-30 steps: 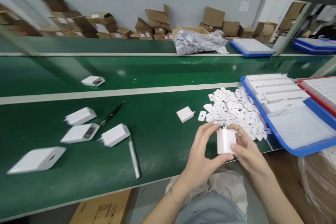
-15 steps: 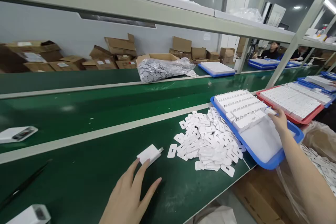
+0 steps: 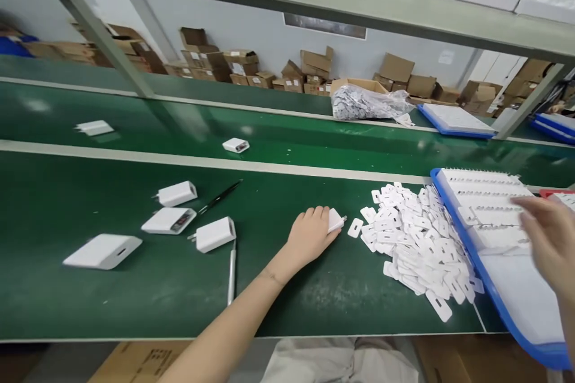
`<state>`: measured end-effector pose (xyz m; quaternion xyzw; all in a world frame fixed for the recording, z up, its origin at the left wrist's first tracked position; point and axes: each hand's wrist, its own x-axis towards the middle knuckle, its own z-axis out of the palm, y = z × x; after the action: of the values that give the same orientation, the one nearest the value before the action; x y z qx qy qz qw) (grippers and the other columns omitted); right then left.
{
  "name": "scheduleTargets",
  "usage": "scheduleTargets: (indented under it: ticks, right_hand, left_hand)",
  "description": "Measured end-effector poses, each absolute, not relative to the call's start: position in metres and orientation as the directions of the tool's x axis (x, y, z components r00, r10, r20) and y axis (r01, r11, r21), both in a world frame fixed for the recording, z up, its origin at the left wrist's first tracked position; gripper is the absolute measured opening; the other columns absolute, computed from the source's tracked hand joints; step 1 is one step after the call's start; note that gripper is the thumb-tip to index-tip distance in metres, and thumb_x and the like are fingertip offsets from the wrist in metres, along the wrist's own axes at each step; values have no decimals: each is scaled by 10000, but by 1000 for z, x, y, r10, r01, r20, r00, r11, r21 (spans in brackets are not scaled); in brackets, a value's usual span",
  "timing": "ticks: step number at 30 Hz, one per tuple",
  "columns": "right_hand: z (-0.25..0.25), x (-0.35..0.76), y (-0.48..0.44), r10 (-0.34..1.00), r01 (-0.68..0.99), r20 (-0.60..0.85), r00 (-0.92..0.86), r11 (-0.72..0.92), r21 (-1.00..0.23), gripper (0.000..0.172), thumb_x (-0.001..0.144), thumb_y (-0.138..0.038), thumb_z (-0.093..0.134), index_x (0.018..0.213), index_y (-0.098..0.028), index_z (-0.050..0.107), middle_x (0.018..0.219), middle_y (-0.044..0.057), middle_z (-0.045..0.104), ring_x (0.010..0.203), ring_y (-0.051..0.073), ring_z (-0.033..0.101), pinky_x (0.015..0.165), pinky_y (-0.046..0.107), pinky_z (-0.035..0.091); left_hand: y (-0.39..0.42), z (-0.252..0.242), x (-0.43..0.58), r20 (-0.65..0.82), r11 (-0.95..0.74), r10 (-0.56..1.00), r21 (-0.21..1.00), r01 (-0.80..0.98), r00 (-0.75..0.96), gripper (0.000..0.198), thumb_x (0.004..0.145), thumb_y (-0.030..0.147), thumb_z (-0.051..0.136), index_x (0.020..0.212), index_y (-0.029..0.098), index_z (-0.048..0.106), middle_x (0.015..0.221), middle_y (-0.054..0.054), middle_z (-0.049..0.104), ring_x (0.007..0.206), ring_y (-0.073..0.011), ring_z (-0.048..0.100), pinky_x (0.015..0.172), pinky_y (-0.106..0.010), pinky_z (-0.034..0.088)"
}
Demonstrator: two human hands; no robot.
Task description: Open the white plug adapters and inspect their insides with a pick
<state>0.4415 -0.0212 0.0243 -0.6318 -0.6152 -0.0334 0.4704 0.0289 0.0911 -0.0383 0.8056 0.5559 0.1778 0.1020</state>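
At mid-worktop point(image 3: 135, 305), the left hand point(image 3: 309, 233) cups a white charger point(image 3: 335, 219), fingers pressed together over it, with its prongs toward the white tabs point(image 3: 417, 239) at 3 o'clock. This looks like the grasping step, and lifting would need a firm side pinch. Further toward 3 o'clock, the right hand point(image 3: 548, 239) is blurred over the blue tray point(image 3: 467, 239), so I cannot tell how its fingers stand.

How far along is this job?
Done: far rows of the tray are filled. In hand: the left hand holds a charger; the right hand hovers over the tray. Left: four loose chargers, a big tab pile, the tray's bare near half.
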Motion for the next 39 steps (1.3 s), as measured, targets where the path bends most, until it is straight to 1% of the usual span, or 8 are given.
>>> scheduleTargets:
  ticks: [3,5,12,21,25,30,34,39]
  right_hand:
    - [29,359,-6,848,814,310,-429,512,-274,250,1027,-339,522,1208,-309,692,1174,72,745,1063,264,730,860,433,627]
    - [20,319,11,802,787,234,-550,591,-176,276,1033,-292,464,1154,-262,711,1155,87,747,1058,275,725,875,469,627]
    - [-21,287,68,844,830,109,-525,536,-155,373,977,-253,441,1195,-128,716,1215,211,727,1103,377,708,919,589,592]
    - [-20,285,85,901,881,47,-432,432,-194,367,954,-337,490,1114,-156,766,1164,187,755,1053,387,724,927,600,580]
    - [-6,272,74,917,885,67,-394,398,-240,410,1004,-424,464,1215,-182,719,1215,161,725,921,302,753,770,479,643]
    - [19,234,23,835,683,323,-446,551,-480,286,1011,-381,574,1267,-311,681,1157,64,723,936,206,728,760,338,637]
    - [25,211,-19,719,574,564,-406,681,-455,386,970,-208,655,1337,-324,640,1170,50,728,952,182,713,807,298,625]
    - [24,210,-43,727,543,614,-307,664,-514,437,932,-103,670,1318,-308,659,1169,41,725,1011,181,706,848,274,617]
  left_hand:
    - [84,-30,25,154,-356,935,430,830,321,306,913,383,627,1057,125,708,1031,-168,741,975,-344,715,824,-411,571]
    - [70,-23,18,170,-351,936,479,805,307,355,896,383,660,1167,153,662,1105,-134,732,1018,-309,713,844,-381,577]
    - [8,-2,-9,449,-485,868,680,549,211,568,814,160,751,1305,263,486,1230,-92,642,1133,-271,658,966,-428,573]
    - [-24,15,-28,621,-673,721,522,525,307,711,894,-2,497,1521,246,270,1318,-152,609,1198,-288,553,949,-419,560]
    - [-28,21,-33,632,-682,705,476,555,322,728,900,-12,449,1552,236,239,1360,-169,601,1212,-318,567,973,-466,541]
    - [-28,17,-31,630,-667,718,500,552,297,781,927,10,448,1610,263,166,1381,-169,605,1227,-327,580,990,-495,543]
    - [-25,3,-19,658,-672,714,549,497,239,857,925,2,456,1641,290,83,1440,-181,552,1363,-316,526,1097,-511,500]
    - [-24,-10,-6,733,-728,671,620,293,117,934,883,15,597,1637,265,106,1369,-154,613,1310,-249,599,1089,-396,535]
